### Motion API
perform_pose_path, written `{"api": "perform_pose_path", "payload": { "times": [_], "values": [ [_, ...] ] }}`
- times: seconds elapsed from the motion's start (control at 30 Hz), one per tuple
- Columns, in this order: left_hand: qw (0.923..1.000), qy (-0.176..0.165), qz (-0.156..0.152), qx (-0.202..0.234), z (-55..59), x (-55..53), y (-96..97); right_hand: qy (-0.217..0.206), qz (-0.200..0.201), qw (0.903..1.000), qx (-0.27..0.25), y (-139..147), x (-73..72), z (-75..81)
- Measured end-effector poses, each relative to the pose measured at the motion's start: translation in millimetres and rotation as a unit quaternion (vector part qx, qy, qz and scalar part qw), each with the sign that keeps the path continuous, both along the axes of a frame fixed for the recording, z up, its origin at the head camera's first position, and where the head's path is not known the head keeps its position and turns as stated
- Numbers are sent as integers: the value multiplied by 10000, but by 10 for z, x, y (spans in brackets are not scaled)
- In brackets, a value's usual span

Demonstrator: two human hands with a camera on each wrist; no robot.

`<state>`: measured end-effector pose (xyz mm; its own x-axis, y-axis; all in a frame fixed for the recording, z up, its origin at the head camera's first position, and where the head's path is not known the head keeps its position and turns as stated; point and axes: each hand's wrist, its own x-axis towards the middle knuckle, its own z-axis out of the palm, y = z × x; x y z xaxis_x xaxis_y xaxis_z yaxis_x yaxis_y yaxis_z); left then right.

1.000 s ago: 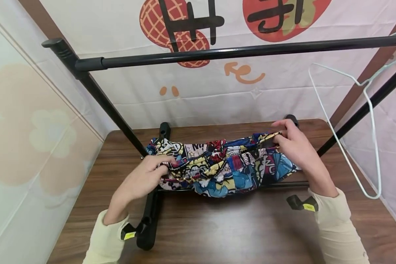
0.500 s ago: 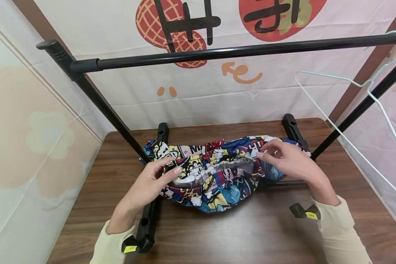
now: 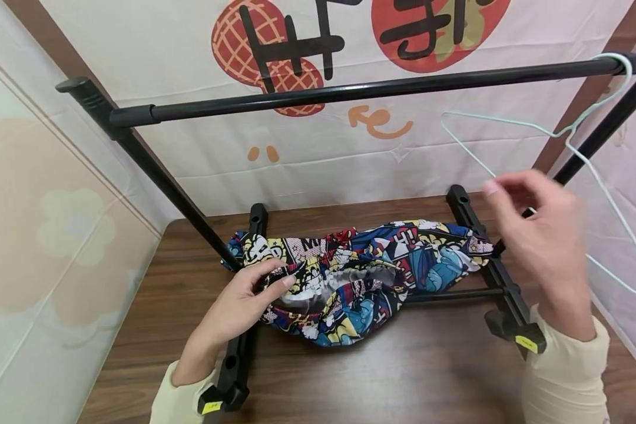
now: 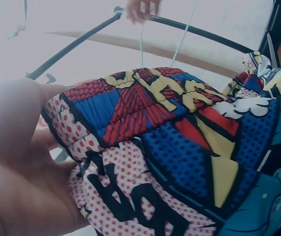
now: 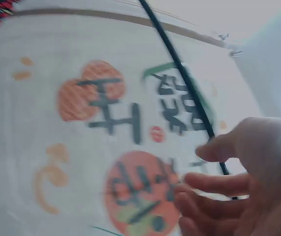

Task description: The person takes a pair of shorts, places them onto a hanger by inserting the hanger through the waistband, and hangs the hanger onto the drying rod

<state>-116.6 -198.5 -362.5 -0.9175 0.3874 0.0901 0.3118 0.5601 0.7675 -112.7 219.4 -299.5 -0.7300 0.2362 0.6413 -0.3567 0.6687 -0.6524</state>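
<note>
Comic-print pants [image 3: 440, 259] with a gathered elastic waistband lie bunched over the rack's low crossbar, the waist opening showing a grey inside. My left hand [image 3: 244, 297] pinches the left end of the waistband between thumb and fingers. In the left wrist view the printed waistband [image 4: 145, 103] stretches away from that hand. My right hand [image 3: 546, 229], blurred, is raised off the pants at the right, in front of a pale blue wire hanger [image 3: 572, 131]. The right wrist view shows its thumb and fingers apart, with nothing between them.
The hanger hooks over the right end of the black top rail [image 3: 350, 92]. A slanted black post [image 3: 164, 182] stands at the left, and base feet [image 3: 461, 203] rest on the wooden tabletop [image 3: 381, 388]. Behind hangs a printed white cloth [image 3: 201, 147].
My right hand has let go of the waistband and moved right and up toward the hanger. My left hand keeps its hold. The waist opening has spread toward me.
</note>
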Motion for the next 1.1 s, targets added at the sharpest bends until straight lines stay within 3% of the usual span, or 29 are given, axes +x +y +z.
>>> {"api": "perform_pose_path", "payload": {
  "times": [0.1,0.17,0.23,0.3,0.4,0.63,0.73,0.8,0.97,1.1],
  "values": [
    [9996,236,-121,-58,-24,-5,7,1280,-429,9887,-649,57,-2,157],
    [9993,269,-250,-65,-34,-13,9,1751,-713,9766,-1029,110,-22,245],
    [9993,242,-280,-97,-41,-6,1,1892,-1093,9681,-1227,177,-56,314],
    [9993,162,-333,-105,-48,3,-8,1712,-1551,9657,-1183,251,-101,364],
    [9989,54,-451,-91,-65,15,-22,1320,-1933,9662,-1081,355,-197,414],
    [9973,53,-735,64,-94,11,-33,947,-2050,9669,-1189,459,-415,408],
    [9973,28,-738,18,-91,14,-40,471,-2234,9686,-985,482,-459,407],
    [9972,-3,-748,-8,-90,16,-43,-13,-2327,9710,-556,515,-464,431],
    [9965,31,-840,46,-113,10,-54,-1378,-2074,9669,562,581,-500,559],
    [9961,32,-882,86,-133,10,-62,-1809,-1850,9638,643,585,-569,628]
  ]
}}
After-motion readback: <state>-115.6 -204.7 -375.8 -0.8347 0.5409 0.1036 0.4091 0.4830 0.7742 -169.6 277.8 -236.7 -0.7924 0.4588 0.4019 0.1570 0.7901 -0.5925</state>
